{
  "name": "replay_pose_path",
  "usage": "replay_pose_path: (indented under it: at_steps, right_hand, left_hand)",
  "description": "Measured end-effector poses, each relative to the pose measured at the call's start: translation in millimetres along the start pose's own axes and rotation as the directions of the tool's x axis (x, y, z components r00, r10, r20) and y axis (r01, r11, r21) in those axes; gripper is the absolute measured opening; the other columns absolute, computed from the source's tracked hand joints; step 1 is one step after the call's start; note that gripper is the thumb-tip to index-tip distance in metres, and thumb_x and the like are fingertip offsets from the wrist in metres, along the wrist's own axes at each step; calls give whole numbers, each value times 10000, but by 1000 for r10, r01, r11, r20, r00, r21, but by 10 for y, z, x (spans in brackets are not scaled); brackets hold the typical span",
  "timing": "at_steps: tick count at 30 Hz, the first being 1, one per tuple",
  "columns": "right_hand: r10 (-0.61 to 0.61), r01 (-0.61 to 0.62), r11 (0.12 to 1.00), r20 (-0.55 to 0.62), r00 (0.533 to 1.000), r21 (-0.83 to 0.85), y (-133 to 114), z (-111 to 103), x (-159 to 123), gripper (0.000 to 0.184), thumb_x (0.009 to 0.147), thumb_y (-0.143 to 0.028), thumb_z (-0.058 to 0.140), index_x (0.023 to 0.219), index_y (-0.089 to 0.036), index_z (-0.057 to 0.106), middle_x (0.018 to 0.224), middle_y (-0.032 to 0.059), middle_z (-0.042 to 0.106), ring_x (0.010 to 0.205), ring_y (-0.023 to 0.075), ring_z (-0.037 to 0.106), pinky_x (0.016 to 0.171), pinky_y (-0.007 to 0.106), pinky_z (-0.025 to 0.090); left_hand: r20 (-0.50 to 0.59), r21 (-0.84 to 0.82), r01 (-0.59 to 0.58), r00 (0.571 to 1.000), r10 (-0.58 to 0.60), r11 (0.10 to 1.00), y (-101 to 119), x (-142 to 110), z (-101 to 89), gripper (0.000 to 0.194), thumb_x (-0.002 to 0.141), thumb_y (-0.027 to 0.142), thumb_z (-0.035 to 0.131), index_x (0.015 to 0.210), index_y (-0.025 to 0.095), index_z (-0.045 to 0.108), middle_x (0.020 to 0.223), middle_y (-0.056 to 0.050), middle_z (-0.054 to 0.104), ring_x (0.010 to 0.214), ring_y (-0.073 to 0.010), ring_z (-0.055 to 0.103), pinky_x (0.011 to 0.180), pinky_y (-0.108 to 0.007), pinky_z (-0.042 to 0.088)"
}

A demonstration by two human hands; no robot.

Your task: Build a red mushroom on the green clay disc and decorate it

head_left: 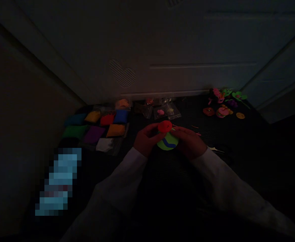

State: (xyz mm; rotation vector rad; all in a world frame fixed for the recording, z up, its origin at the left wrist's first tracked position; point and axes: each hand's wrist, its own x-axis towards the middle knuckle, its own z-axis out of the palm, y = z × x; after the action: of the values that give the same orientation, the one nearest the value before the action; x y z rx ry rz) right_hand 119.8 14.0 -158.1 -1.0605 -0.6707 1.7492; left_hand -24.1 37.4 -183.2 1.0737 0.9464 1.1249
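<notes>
In the middle of the dim head view I see a modelling clay piece held between my two hands. It has a red disc (165, 126) at the top and a round light-green part (167, 145) below, crossed by a wavy blue stripe. My left hand (147, 137) is closed on the piece from the left, thumb in front and fingers along the red disc. From the other side my right hand (191, 140) pinches its right edge with thumb and fingertips. Darkness hides the exact finger contact on the right.
Bags of coloured clay, such as the blue bag (121, 116) and purple bag (94, 134), lie left. Small clear bags (171, 111) are behind. Finished clay shapes (223, 111) stand back right. Scissors (216, 149) lie right. A lit, blurred screen (59, 181) is front left.
</notes>
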Motion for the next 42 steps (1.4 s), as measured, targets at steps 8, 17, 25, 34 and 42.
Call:
replay_pose_path:
  at_steps: [8,17,25,34,42]
  right_hand:
    - [22,-21,999,-5,1000,41,8,20,-25,135,624,-203,655,749,-172,614,717,-1,653,630,116,584,630,270,459]
    - [22,-23,998,19,1000,59,-7,72,-75,201,648,-189,644,846,-176,615,764,-11,652,666,101,588,635,240,455]
    - [14,-17,997,42,999,74,14,108,-89,248,676,-178,614,924,-173,621,809,-1,663,721,110,597,666,241,456]
    - [23,-27,997,56,998,79,26,106,-100,241,668,-177,618,908,-177,636,805,1,664,720,113,597,685,252,455]
    - [21,-25,997,61,998,67,19,101,-107,245,668,-178,616,912,-193,644,811,-5,665,734,106,594,658,232,445]
  left_hand:
    - [-82,21,-5,997,7,1000,-10,4,8,370,524,240,755,875,191,649,877,-8,676,847,-195,609,808,-357,463]
    - [-150,-128,16,988,-36,992,-50,24,42,365,520,227,755,870,188,663,841,-9,685,789,-174,622,767,-326,481]
    - [-157,-230,25,986,-62,973,-98,42,65,338,519,209,754,844,204,662,788,15,678,696,-129,616,673,-263,498]
    - [-166,-170,4,986,-32,985,-110,41,57,350,518,221,759,855,211,665,829,12,677,714,-127,610,672,-247,486]
    - [-181,-73,-5,983,-8,997,-131,34,36,329,559,266,736,875,200,671,872,-6,674,780,-161,612,700,-272,481]
